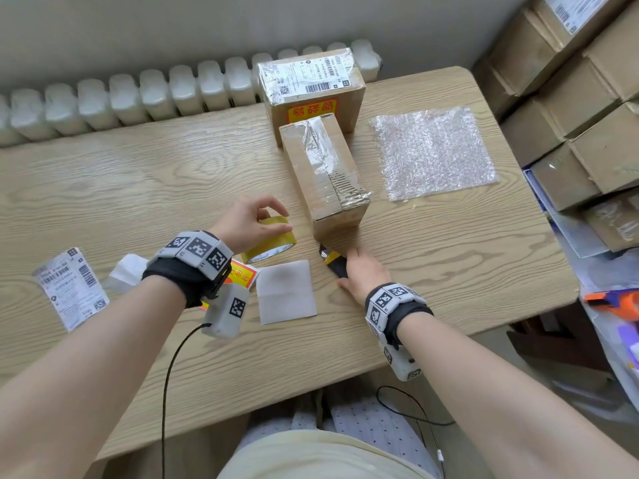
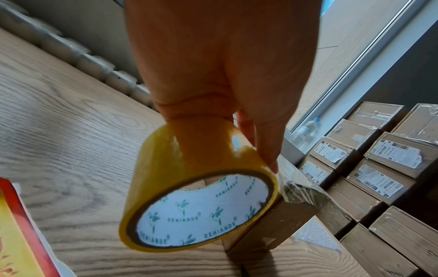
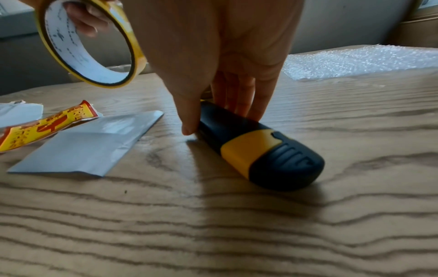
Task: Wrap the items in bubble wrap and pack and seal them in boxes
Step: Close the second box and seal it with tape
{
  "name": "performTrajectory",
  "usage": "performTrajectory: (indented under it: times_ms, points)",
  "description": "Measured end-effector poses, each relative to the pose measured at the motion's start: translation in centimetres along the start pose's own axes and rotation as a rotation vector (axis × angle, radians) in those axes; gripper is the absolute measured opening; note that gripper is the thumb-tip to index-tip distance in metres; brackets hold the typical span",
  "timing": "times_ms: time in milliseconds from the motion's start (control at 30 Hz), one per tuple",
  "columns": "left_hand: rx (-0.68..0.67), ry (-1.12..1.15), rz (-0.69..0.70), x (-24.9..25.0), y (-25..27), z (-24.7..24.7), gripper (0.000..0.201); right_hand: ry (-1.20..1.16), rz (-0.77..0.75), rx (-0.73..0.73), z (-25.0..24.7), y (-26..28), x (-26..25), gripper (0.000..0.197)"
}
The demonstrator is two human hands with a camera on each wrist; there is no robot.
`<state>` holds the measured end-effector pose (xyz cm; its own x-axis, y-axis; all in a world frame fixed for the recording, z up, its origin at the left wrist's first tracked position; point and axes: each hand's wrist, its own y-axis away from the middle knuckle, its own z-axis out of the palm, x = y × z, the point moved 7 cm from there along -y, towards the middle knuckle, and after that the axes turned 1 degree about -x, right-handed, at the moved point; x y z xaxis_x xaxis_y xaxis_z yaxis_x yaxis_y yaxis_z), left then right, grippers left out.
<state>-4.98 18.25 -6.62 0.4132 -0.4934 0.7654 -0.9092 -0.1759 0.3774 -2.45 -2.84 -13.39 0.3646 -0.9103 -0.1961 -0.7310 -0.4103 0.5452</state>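
Left hand grips tape roll, fingers curled over the top of the roll, thumb on its near side; the right wrist view shows the roll lifted off the table, tilted, core facing the camera. Roll is yellow-tinted, white core printed "DENIANDE".

Right hand is down on utility knife, thumb on one side of the handle, fingers on the other, pinching it; knife lies flat on the wooden table. Knife is dark with a yellow band.

Landmark: small taped box, closed, clear tape along its top seam, standing on the table.
- Tape roll: just left of the box's near end, not clearly touching it.
- Knife: just in front of the box's near end.
- Larger box with shipping label and a yellow-red sticker: directly behind the small box, touching or nearly so.
- Bubble wrap sheet: flat on the table, right of the box, apart from it.
- White paper backing: in front of the box, left of the knife.
- Red-yellow sticker: left of that backing, partly under the left wrist.
- Loose shipping label: far left of the box, near the table's front edge.
- Stacked cartons: off the table, far right of the box.
- Radiator: behind the table, left of the larger box.
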Motion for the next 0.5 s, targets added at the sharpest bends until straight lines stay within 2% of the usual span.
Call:
performTrajectory:
  times_ms: [200,367,500]
  points:
    - [0.014,-0.036,0.011,0.2,0.0,0.0,0.016,-0.193,-0.123,-0.015,-0.5,1.8,-0.1,0.042]
    - [0.036,-0.054,-0.003,-0.1,0.2,-0.1,0.006,-0.501,-0.205,0.007,-2.7,3.8,-1.1,0.038]
    - [0.064,-0.098,-0.029,0.1,0.3,-0.1,0.006,-0.825,-0.209,-0.091,-4.6,4.0,-3.1,0.027]
